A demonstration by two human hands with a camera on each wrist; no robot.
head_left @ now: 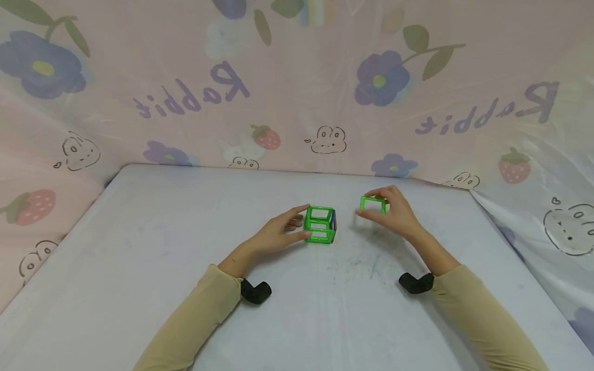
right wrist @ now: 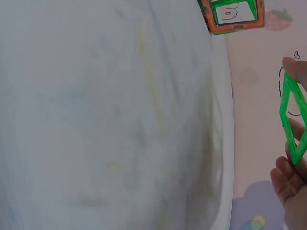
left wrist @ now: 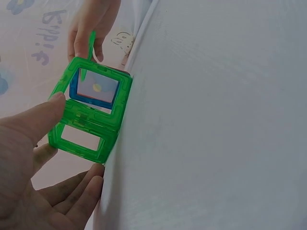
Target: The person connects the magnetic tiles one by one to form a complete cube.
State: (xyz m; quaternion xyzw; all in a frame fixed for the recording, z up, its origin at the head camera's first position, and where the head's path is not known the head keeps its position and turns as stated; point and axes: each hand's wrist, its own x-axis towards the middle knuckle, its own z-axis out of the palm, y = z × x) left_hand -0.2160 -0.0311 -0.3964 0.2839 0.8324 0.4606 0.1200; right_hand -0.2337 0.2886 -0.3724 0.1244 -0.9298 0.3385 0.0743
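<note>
A small block built of magnetic tiles (head_left: 320, 230) stands on the table, green frames toward me. Its right side shows blue and, in the right wrist view, orange tile frames (right wrist: 262, 17). My left hand (head_left: 274, 234) holds the block from the left, thumb on the near green frame (left wrist: 120, 96) and index finger at the far corner. Off to the right, my right hand (head_left: 396, 214) pinches a single green square tile (head_left: 373, 198) by its edges, raised above the table and apart from the block. In the right wrist view this tile (right wrist: 284, 103) appears nearly edge-on.
A white cloth covers the table (head_left: 185, 216), with faint coloured smudges right of centre. A pink printed curtain (head_left: 287, 93) hangs behind the far edge and at both sides. Black curved devices (head_left: 256, 292) sit at both wrists, by the beige sleeves.
</note>
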